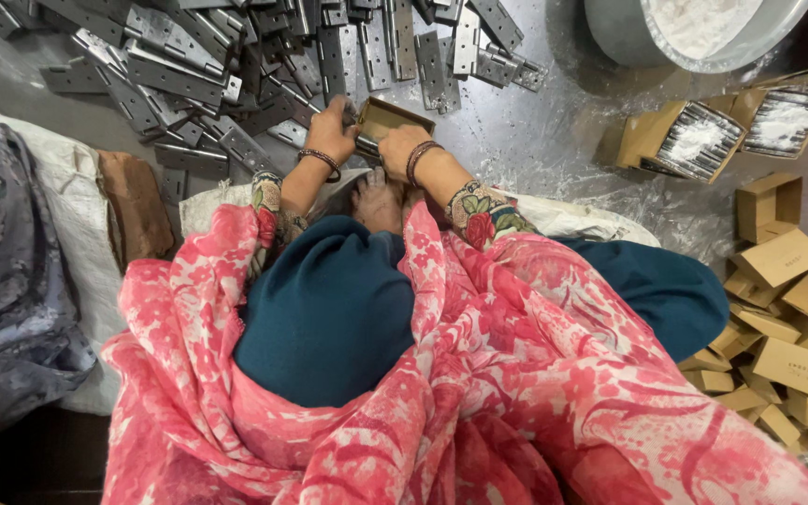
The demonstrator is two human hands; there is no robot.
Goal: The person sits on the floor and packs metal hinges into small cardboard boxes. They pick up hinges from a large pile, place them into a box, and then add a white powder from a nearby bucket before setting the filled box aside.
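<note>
As seen from above, a pink floral shawl (479,393) and teal trousers (329,309) fill the near field, with 1 bare foot (376,201) tucked between the knees. Beyond the foot, both hands meet at a small open brown carton (390,117) resting on the grey floor (554,131). Left hand (332,131): fingers curled, gripping the carton's left edge; a beaded bracelet (320,159) circles the wrist. Right hand (402,145): fingers bent, clenched on a metal hinge (367,145) at the carton's near edge. Whether the hinge is inside the carton cannot be told. The carton's long axis runs left-to-right, slightly tilted, its open face upward. To the right lie flat cartons (787,309) in a heap, and 2 open boxes (703,140) holding plastic-wrapped white contents. Farther off, a pile of steel hinges (236,56) spreads across the floor, and a round metal basin (694,33) holds white powder.
</note>
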